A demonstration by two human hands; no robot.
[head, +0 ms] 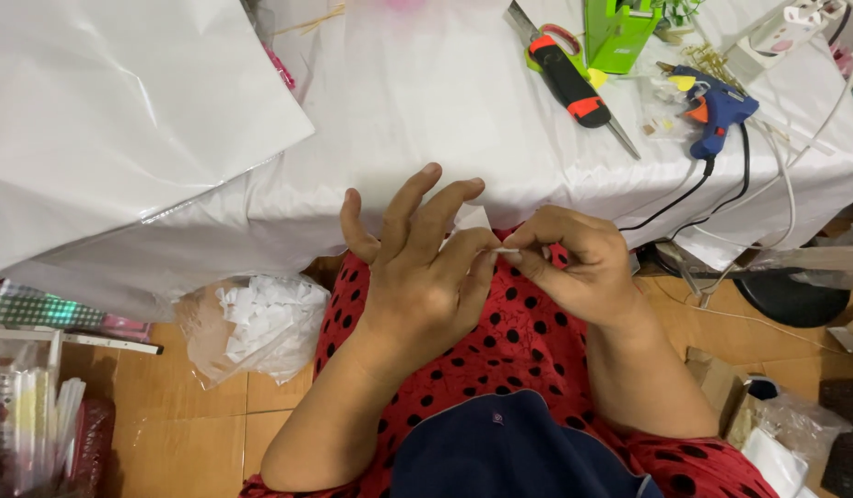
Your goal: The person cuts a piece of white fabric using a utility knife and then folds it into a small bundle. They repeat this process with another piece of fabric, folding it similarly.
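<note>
My left hand [417, 267] and my right hand [574, 263] meet over my lap, just below the edge of the white-covered table [426, 120]. Between their fingertips is a small white paper piece [477, 226]. The thumb and forefinger of each hand pinch it; my left hand's other fingers are spread upward. A thin white rolled end [508, 250] sticks out at my right thumb. Most of the paper is hidden behind my fingers. My lap is covered by red cloth with black dots [528, 341].
On the table lie a large white sheet [104, 111], an orange-and-black handled tool [569, 83], a green box [616, 32], a blue glue gun [717, 111] with a black cord, and a power strip [786, 28]. A clear bag of white paper pieces [256, 323] sits on the floor at left.
</note>
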